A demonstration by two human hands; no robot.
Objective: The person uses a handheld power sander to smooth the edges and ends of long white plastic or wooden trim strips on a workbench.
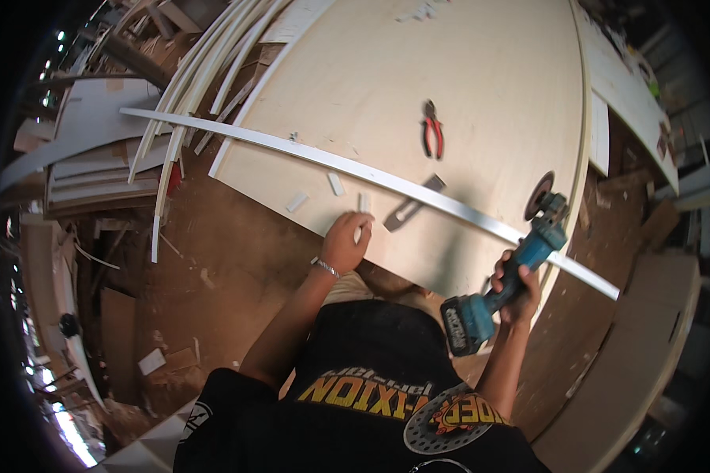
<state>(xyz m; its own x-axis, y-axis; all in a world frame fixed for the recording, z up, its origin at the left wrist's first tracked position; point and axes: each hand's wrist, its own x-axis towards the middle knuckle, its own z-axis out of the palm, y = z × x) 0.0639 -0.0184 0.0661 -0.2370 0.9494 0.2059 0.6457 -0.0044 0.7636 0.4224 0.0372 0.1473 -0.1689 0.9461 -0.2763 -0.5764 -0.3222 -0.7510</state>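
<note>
My right hand (518, 290) grips the body of a teal and black cordless angle grinder (532, 248). Its disc (538, 195) points away from me, above the board's right edge. My left hand (346, 239) is low over the near edge of a pale plywood board (479, 77), fingers curled. At its fingertips is a short white offcut (364, 203); whether the fingers pinch it is unclear. Two similar offcuts, one (336, 184) upright in view and another (297, 201) slanted, lie to the left. A long white metal-looking strip (355, 168) crosses the board, passing beneath the grinder.
Red-handled pliers (433, 133) lie beyond the strip, and a flat plane-iron-like metal blade (411, 207) lies partly under it. Long curved strips (213, 65) hang past the board's left side. A cardboard-brown panel (633, 337) stands at right. Scraps litter the dirt floor (213, 295).
</note>
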